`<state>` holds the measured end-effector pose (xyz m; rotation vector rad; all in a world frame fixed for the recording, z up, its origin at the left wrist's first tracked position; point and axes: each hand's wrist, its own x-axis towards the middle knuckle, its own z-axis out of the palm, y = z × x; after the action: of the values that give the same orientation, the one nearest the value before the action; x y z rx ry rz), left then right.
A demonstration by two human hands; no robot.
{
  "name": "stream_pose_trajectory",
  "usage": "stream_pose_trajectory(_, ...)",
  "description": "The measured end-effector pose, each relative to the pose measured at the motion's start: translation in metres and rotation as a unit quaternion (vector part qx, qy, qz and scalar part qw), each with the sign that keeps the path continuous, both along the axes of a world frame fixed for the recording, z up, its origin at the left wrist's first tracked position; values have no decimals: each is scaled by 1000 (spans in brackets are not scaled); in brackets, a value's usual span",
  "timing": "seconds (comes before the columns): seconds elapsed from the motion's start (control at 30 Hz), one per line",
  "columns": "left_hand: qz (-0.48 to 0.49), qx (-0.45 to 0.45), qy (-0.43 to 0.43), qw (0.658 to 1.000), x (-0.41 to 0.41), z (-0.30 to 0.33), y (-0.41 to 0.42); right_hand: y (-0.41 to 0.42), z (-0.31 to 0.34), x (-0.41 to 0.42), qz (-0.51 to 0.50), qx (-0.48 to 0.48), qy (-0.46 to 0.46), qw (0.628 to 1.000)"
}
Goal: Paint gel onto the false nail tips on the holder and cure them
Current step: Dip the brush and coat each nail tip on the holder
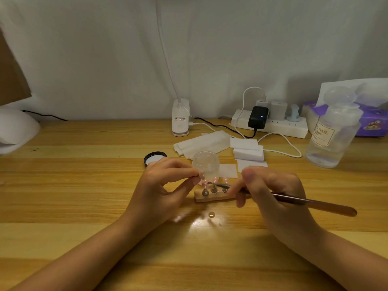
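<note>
Now the wooden table [84, 185] holds everything, and the work sits near its middle. Far off at the left edge is a white lamp [14, 127], which may be the one for curing, though I cannot tell for sure. Keep it within reach for later.

Next comes the clear gel jar [205, 164], open, just behind the holder, with its black lid [154, 157] lying beside it to the left. Dip there only a little at a time, so no drops fall.

The left hand [163, 185] has its finger and thumb curled in a pinch at the left end of the row of tips. It seems to steady one, but what it pinches is too small to see. Hold soft, or the tip may tilt.

The right hand [270, 185] grips the brush [294, 200] like a pencil. Its thin end reaches left across the tips.

The wooden holder [212, 197] lies flat between both hands, with small metal pegs.

The pink nail tips [215, 180] stand on those pegs. Stroke slowly, one thin coat, from bottom to top, and stay off the pegs.
</note>
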<state>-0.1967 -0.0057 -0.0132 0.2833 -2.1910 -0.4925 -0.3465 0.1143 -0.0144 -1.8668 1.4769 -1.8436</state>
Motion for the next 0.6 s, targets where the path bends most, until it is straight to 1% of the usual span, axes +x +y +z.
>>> stream_pose_trajectory(0.13,-19,38,30,999,1,0,-1,0,4,-1,-23,-21,9,999)
stream_pose_trajectory(0.27,-17,77,41,996,0,1,1,-2,2,1,-44,-1,8,999)
stream_pose_trajectory(0.3,-18,80,37,996,1,2,1,-2,2,1,-50,-1,16,999)
stream_pose_trajectory(0.43,-26,83,28,996,2,2,0,-5,1,1,-66,-20,109,992)
stream_pose_trajectory(0.6,-20,90,28,995,1,1,-1,-6,-1,3,-61,-36,135,988)
